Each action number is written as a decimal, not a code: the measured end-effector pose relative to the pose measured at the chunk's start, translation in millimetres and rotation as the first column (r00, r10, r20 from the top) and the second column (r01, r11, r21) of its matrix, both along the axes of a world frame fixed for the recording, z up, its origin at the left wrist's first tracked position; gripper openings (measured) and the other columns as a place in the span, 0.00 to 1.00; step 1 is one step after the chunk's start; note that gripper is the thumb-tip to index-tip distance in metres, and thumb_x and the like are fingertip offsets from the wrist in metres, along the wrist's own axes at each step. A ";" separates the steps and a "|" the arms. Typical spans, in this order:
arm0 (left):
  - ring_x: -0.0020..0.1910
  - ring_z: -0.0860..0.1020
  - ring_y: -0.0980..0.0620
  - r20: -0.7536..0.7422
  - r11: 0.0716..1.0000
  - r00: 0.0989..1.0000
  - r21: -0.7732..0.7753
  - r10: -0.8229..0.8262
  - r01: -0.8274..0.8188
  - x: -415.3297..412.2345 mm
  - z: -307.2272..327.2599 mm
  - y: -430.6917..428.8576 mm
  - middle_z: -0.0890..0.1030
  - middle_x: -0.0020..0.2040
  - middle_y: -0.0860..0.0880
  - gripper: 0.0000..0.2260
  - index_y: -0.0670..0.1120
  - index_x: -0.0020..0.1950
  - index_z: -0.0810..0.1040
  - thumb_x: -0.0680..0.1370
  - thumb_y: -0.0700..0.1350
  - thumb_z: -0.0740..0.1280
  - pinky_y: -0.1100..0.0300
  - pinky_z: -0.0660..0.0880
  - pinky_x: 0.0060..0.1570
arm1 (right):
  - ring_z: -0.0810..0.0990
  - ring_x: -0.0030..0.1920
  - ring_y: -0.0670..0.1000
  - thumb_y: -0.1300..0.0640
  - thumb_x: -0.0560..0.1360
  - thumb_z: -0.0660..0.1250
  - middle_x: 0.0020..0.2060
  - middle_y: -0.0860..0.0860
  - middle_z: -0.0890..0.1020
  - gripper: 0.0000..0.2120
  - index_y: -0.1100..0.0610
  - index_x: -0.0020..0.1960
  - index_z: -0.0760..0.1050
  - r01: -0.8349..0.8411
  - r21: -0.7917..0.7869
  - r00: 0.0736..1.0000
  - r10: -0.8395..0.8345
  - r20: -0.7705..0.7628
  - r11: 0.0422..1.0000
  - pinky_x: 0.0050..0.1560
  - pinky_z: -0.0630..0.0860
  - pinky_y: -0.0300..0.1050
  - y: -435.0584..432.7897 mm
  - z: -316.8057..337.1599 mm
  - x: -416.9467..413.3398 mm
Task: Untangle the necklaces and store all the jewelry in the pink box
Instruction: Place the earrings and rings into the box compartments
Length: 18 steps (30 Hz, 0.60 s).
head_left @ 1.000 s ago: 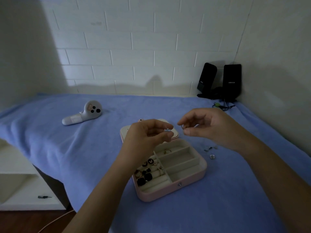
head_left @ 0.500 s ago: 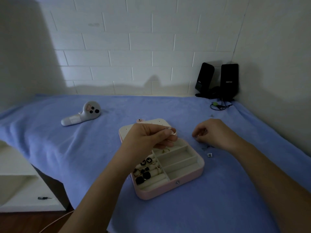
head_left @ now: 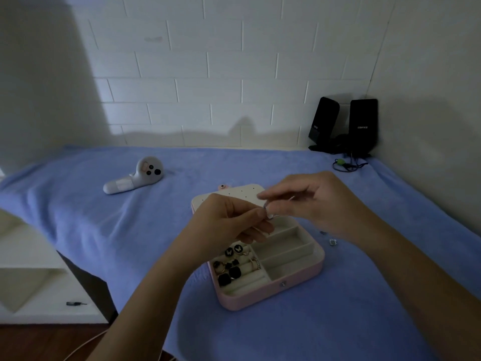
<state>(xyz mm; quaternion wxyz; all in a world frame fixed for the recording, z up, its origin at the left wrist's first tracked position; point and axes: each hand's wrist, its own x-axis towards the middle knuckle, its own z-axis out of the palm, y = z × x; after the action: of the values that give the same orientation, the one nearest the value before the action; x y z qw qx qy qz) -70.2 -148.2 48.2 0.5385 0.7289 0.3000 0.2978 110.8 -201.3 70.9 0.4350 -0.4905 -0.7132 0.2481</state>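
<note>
Presently the left hand [head_left: 229, 222] pinches a silver piece [head_left: 268, 212] above the open box [head_left: 260, 300] — the right hand [head_left: 320, 204] pinches its other side, likely so a dropped part lands inside. Loose bits [head_left: 332, 241] lie at 3 o'clock of the box.

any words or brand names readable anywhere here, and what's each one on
"EDIFIER": white logo on the front of the right black speaker; it is soft, so this is a best reading.
Left black speaker: small white mark low on its front, too blurred to read.
White controller and pink box: no text visible.
</note>
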 end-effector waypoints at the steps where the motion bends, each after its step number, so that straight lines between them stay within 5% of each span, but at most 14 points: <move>1: 0.36 0.83 0.54 -0.027 0.999 1.000 0.035 -0.003 0.004 -0.6 -0.1 0.0 0.85 0.40 0.48 0.08 0.43 0.45 0.83 0.77 0.42 0.64 0.65 0.78 0.38 | 0.83 0.43 0.45 0.58 0.68 0.73 0.40 0.48 0.85 0.09 0.55 0.49 0.84 0.010 0.019 0.999 -0.011 0.042 1.000 0.46 0.77 0.36 0.7 -2.8 -1.9; 9: 0.38 0.83 0.53 -0.101 0.983 0.993 0.182 0.055 -0.036 -4.0 -4.8 -4.9 0.85 0.40 0.50 0.12 0.41 0.47 0.83 0.80 0.42 0.61 0.60 0.79 0.41 | 0.84 0.41 0.46 0.64 0.69 0.74 0.38 0.48 0.85 0.07 0.53 0.43 0.84 0.075 0.023 0.995 -0.076 0.056 0.997 0.47 0.80 0.40 -1.0 -6.2 -7.9; 15: 0.39 0.81 0.62 0.041 0.906 0.951 0.293 0.307 -0.305 -28.7 -26.3 -9.2 0.84 0.38 0.57 0.08 0.51 0.45 0.83 0.78 0.44 0.65 0.68 0.77 0.37 | 0.83 0.37 0.44 0.64 0.68 0.72 0.34 0.51 0.85 0.05 0.57 0.42 0.83 -0.030 -0.223 0.994 0.006 -0.109 0.974 0.40 0.76 0.32 -3.0 -4.9 -19.2; 18: 0.44 0.81 0.64 0.057 0.871 0.935 0.349 0.349 -0.346 -46.8 -44.3 -6.6 0.84 0.42 0.60 0.06 0.55 0.47 0.83 0.75 0.50 0.66 0.70 0.75 0.43 | 0.82 0.36 0.45 0.60 0.65 0.73 0.34 0.53 0.85 0.05 0.57 0.41 0.83 -0.085 -0.309 0.990 0.047 -0.130 0.947 0.39 0.75 0.32 -5.8 -5.8 -24.8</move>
<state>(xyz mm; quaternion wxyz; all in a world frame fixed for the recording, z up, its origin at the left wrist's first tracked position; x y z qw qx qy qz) -117.0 -154.8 4.0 0.3351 0.7490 0.3699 0.4357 86.1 -207.1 65.1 0.3853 -0.5134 -0.6531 0.4019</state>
